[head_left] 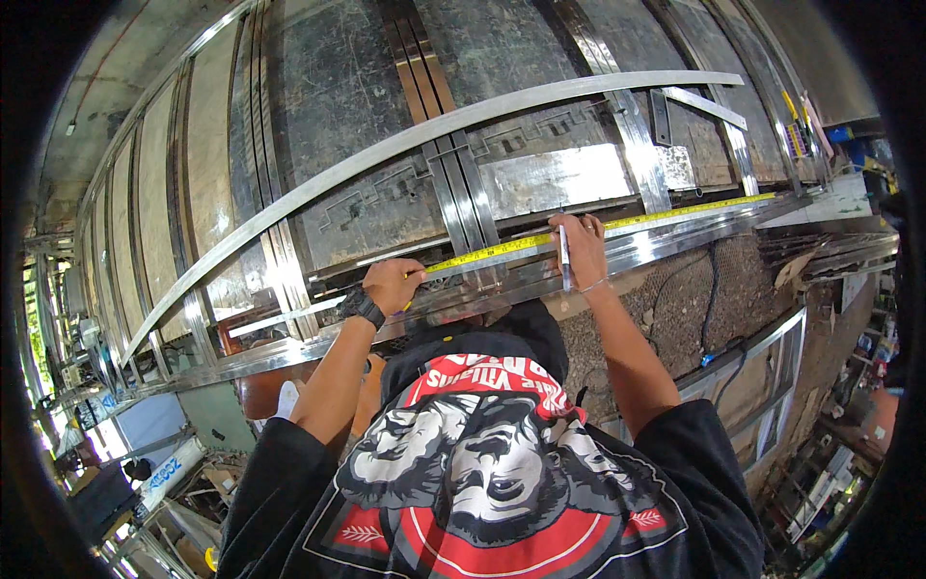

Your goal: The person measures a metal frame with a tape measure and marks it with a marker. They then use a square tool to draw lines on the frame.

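Observation:
My left hand (391, 285), a dark watch on its wrist, is closed on the left part of a yellow tape measure (666, 214). The tape's blade stretches to the right along a shiny metal bar at the near edge of the metal worktable. Between the fingers of my right hand (582, 249) is a slim white pen (565, 259), held upright. That hand rests against the tape, right of the middle. Whether the tape's case lies inside my left hand is hidden.
A long metal strip (463, 118) crosses the slatted metal table (338, 82). A short metal piece (709, 108) and a small dark rectangular piece (660, 118) lie at the right. Below the table, a black cable (712, 289) runs over gravelly ground beside a metal frame (786, 372).

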The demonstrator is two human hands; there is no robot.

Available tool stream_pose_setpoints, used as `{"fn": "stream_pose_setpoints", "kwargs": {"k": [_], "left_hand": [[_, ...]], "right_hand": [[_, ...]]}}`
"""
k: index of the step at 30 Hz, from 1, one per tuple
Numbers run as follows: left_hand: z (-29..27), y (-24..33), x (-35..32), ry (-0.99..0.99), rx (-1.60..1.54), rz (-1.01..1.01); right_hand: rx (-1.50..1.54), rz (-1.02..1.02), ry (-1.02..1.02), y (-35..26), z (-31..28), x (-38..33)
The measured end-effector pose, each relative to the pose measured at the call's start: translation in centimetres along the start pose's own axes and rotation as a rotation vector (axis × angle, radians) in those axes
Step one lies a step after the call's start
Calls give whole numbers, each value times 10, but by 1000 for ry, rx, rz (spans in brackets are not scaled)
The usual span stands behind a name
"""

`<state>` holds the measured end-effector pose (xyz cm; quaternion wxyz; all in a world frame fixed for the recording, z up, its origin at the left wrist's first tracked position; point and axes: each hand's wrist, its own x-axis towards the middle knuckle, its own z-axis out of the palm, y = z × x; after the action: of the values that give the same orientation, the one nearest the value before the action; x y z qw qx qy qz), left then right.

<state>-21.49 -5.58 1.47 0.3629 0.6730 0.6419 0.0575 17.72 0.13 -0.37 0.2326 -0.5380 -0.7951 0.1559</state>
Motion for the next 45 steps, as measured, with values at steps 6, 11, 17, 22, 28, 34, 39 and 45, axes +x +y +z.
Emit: {"fn": "stream_pose_setpoints", "kwargs": {"k": [6,11,17,22,28,34,39,45], "left_hand": [[0,1,3,-30,-12,-10],[3,-1,2,-34,-18,-17],[5,-2,2,-47,-30,-48],[5,-2,1,-13,-42,-25],[4,-1,2,-25,-28,1],[6,-4,-2,9,-39,3],[7,-5,1,-3,-36,11],[5,-5,0,-18,-40,18]], "right_hand": [[-2,27,-26,6,5,-3],[-12,12,4,4,6,-4],[-17,-23,7,3,5,-4],[-13,-12,23,0,6,-2],[41,53,180,-4,6,-6],[716,507,239,-50,6,-28],[1059,569,153,-80,12,-34],[770,498,179,-74,52,-42]]}}
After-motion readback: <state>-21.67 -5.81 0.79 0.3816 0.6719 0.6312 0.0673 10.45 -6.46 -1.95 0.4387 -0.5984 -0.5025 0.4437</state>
